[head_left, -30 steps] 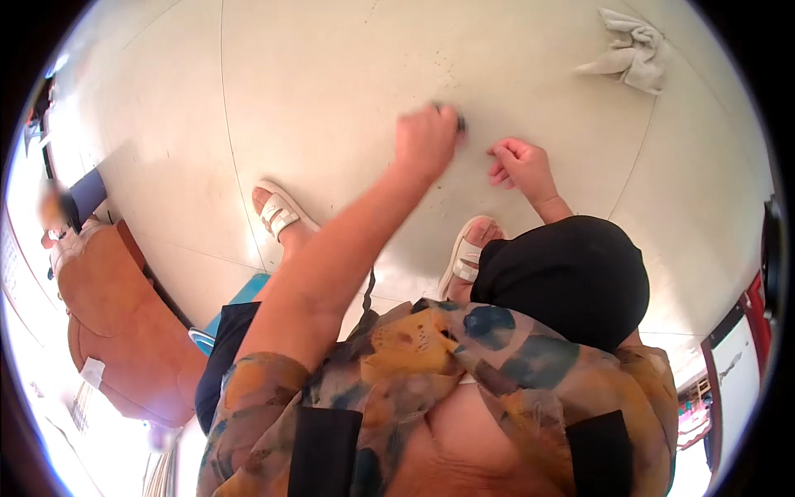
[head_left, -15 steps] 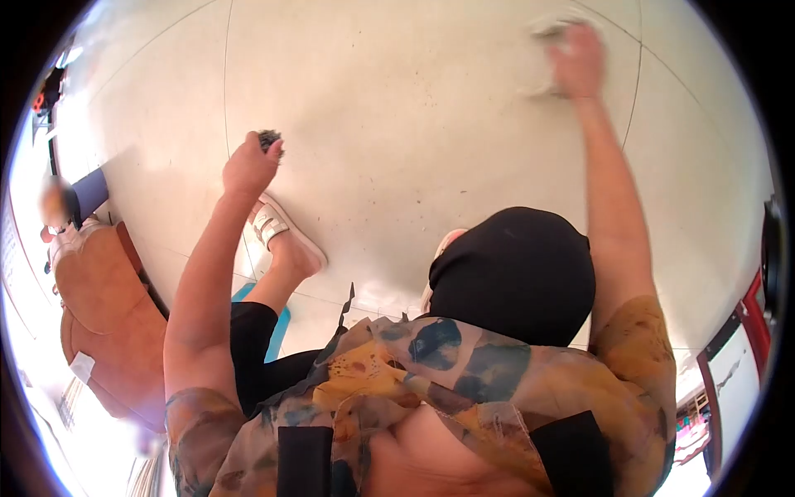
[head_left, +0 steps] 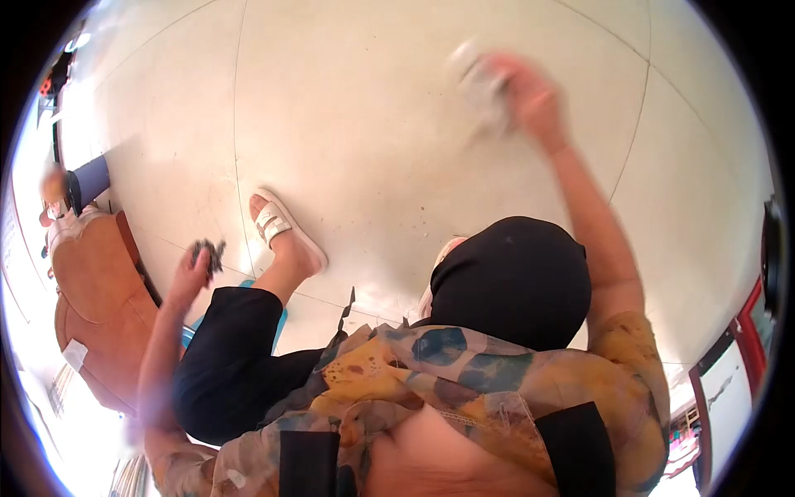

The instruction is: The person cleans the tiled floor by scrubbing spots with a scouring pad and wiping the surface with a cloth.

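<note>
My left hand [head_left: 190,276] is closed around a dark, tangled scouring pad [head_left: 209,255], held beside my left knee, off the floor. Out to the upper right, my right hand [head_left: 530,98] grips a pale, whitish cloth [head_left: 489,95] on or just over the tiled floor [head_left: 364,124]. Both the cloth and the hand are blurred by motion, so the cloth's edges and exact contact with the floor are unclear. Small dark specks lie on the tiles between my feet.
A white sandal [head_left: 281,222] is on my left foot; the right foot is mostly behind my black-clad knee [head_left: 513,282]. Part of a turquoise object [head_left: 280,321] shows beneath me. A brown leather seat [head_left: 99,273] stands at left, a red-framed board [head_left: 737,364] at right.
My left hand has drawn back down and left with the scouring pad, from above the sandal to beside the knee. My right hand has swept the cloth left and slightly nearer.
</note>
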Tool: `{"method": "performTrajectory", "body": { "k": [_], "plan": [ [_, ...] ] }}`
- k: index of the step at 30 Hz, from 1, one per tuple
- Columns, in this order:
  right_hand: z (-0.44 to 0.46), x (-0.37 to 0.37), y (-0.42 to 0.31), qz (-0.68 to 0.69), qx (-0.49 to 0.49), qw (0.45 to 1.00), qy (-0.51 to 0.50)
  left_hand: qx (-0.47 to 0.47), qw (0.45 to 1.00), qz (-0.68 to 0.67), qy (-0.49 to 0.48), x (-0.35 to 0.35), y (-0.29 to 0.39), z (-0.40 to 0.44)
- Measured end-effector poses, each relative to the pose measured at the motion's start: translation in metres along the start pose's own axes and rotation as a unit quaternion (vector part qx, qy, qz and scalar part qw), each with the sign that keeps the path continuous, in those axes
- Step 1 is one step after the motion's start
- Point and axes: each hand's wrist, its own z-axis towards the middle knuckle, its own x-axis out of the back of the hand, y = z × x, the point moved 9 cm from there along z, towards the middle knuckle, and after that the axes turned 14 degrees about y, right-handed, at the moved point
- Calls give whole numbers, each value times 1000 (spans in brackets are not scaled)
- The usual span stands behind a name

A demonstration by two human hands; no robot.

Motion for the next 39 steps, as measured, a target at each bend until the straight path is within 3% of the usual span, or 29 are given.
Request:
{"method": "performTrajectory", "body": {
  "k": [1,2,3,4,6,7,8,9,10,11,12,13,15,17,18,19,20,21,22,23,27,28,32,34,37,38,39],
  "plan": [
    [47,49,-8,-127,49,988,71,34,998,-56,-15,-11,-32,-4],
    [84,87,31,-205,-103,965,129,-19,998,-58,25,-17,-48,-5],
    [109,104,30,-195,-110,948,224,-71,993,-61,66,-21,-55,-8],
    [132,107,51,-256,3,934,250,-13,996,-83,44,-34,-67,-13],
    [127,41,43,-212,-4,936,281,-10,998,-37,42,-31,-36,-37],
    [102,-20,30,-237,120,951,160,-7,999,-12,38,-30,-26,-47],
    [67,-82,18,-229,240,943,35,-57,997,-13,57,-22,-65,-37],
    [17,-124,-8,-198,304,930,-61,-76,995,20,54,-19,-59,-47],
    [-36,-157,-23,-89,316,934,-141,-98,992,53,55,-13,-45,-59],
    [-82,-184,-38,63,198,937,-280,-124,987,84,57,-7,-27,-67],
    [-136,-193,-51,107,261,912,-298,-66,998,-10,-4,-20,-15,-73],
    [-176,-196,-69,73,273,888,-363,-68,998,17,-7,-18,-15,-65],
    [-245,-209,-62,172,132,811,-543,-63,996,68,-17,-22,-22,-47],
    [-222,-202,-60,166,-155,775,-590,-114,990,75,-49,-23,31,-28],
    [-218,-193,-62,159,-299,728,-596,-175,982,57,-38,-27,70,-25],
    [-194,-196,-59,105,-216,788,-567,-203,979,17,-13,-35,122,-34],
    [-172,-190,-66,202,-357,772,-485,-222,972,-70,-29,-53,148,-30],
    [-155,-186,-77,261,-404,764,-430,-269,955,-116,-47,-77,183,-35],
    [-139,-183,-86,318,-448,750,-369,-345,939,-9,-4,-101,211,-39],
    [-130,-180,-90,372,-487,729,-304,-390,920,1,40,-120,236,-52],
    [-110,-145,-66,212,-407,858,-230,-399,905,-88,118,-196,267,-53],
    [-100,-127,-55,175,-383,888,-184,-326,932,-153,39,-197,269,-57],
    [-21,-57,-31,3,-196,980,-44,-392,896,-127,165,-176,230,-25],
    [7,-54,-18,-83,-178,974,-113,-374,901,-87,204,-174,188,9],
    [42,-65,-9,-340,89,920,-173,-314,910,-55,265,-164,128,49],
    [46,-71,-8,-381,66,903,-190,-296,912,-43,280,-161,114,58],
    [39,-84,-12,-369,107,900,-205,-281,908,-26,310,-156,101,64]
  ]
}}
